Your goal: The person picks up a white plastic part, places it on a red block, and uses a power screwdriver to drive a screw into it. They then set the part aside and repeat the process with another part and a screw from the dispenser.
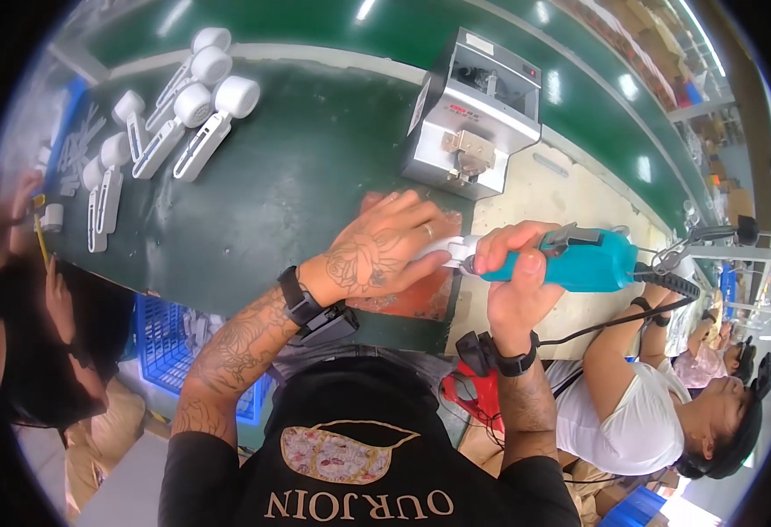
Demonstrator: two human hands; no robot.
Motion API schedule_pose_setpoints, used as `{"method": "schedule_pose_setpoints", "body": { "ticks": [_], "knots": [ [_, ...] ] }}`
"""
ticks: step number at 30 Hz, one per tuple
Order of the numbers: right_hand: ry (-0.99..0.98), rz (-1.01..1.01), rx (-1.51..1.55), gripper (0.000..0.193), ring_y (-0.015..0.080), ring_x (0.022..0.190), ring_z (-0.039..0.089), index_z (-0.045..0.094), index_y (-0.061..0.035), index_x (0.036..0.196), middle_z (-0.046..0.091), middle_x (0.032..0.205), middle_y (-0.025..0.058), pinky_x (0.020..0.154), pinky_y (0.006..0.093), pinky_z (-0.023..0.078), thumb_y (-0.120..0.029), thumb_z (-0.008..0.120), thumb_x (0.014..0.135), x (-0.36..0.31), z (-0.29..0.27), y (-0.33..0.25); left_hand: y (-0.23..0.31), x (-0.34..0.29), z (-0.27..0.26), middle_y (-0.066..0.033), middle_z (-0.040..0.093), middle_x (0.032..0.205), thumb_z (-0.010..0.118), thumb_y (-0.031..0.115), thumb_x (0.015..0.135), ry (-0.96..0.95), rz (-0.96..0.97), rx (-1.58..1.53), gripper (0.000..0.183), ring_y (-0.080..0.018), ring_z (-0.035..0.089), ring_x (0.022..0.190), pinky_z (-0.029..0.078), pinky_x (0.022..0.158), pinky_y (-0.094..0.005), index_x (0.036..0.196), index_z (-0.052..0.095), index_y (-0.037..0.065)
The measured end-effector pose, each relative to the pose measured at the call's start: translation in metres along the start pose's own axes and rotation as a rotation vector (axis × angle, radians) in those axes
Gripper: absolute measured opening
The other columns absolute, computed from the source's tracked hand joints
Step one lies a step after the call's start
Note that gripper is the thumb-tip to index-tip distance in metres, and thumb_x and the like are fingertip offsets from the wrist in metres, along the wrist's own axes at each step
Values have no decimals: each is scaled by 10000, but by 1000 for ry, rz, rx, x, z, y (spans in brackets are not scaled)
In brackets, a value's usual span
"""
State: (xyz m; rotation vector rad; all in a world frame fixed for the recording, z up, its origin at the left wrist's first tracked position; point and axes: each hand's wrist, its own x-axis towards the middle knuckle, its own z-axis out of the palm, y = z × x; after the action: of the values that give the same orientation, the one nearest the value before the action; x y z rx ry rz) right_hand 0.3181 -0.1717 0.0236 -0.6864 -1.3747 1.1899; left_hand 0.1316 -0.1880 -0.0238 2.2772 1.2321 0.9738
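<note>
A teal electric screwdriver (603, 262) lies sideways in my right hand (522, 277), whose fingers wrap its body, and its tip points left. That tip meets a white plastic part (446, 249), which my left hand (384, 248) grips over a reddish-brown mat (407, 303). Most of the part is hidden beneath my left hand. Towards the far left of the green bench (289, 140) lie several white long-handled devices with round heads, one of them a white device (214, 126) angled towards me.
Behind my hands stands a grey metal bench machine (463, 119). A black cable (596, 325) runs from the screwdriver's end. A blue crate (159, 342) sits below the bench's left edge. Co-workers sit on both sides, one in a white shirt (618, 422) at right.
</note>
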Motion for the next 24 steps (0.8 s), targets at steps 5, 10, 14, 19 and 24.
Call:
{"method": "schedule_pose_setpoints", "body": {
  "ticks": [5,10,14,19,24],
  "knots": [
    [-34,-17,37,407,196,598,527,481,-27,981,515,692,85,559,336,457,-391,663,974,3,-1,3,-1,2,1,-64,586,1055,669,252,901,15,18,31,399,-259,530,998,445,866,-400,1250,628,64],
    [-60,-30,76,380,201,606,542,489,-30,983,539,720,91,556,339,459,-368,662,979,4,0,10,-3,3,0,-72,587,1062,676,247,893,8,19,52,394,-267,536,1012,443,871,-411,1237,629,62],
    [71,19,45,370,198,642,555,520,-19,1002,555,738,89,584,338,465,-357,669,977,-5,2,12,-1,-1,-3,-96,585,1109,686,241,858,89,55,54,365,-299,551,1033,448,907,-418,1168,635,54],
    [54,12,185,479,144,631,465,560,-37,1060,502,719,29,581,288,383,-505,609,976,-10,-13,-20,14,-19,1,-80,625,1223,750,233,787,154,344,230,347,-265,597,1158,496,939,-379,1108,658,139],
    [118,-163,218,553,109,601,425,544,-53,1056,463,701,12,562,256,336,-596,581,959,-11,-17,-57,10,-70,-37,-123,693,1136,752,254,862,210,-57,72,345,-300,708,997,580,820,-386,1163,652,117]
  ]
}}
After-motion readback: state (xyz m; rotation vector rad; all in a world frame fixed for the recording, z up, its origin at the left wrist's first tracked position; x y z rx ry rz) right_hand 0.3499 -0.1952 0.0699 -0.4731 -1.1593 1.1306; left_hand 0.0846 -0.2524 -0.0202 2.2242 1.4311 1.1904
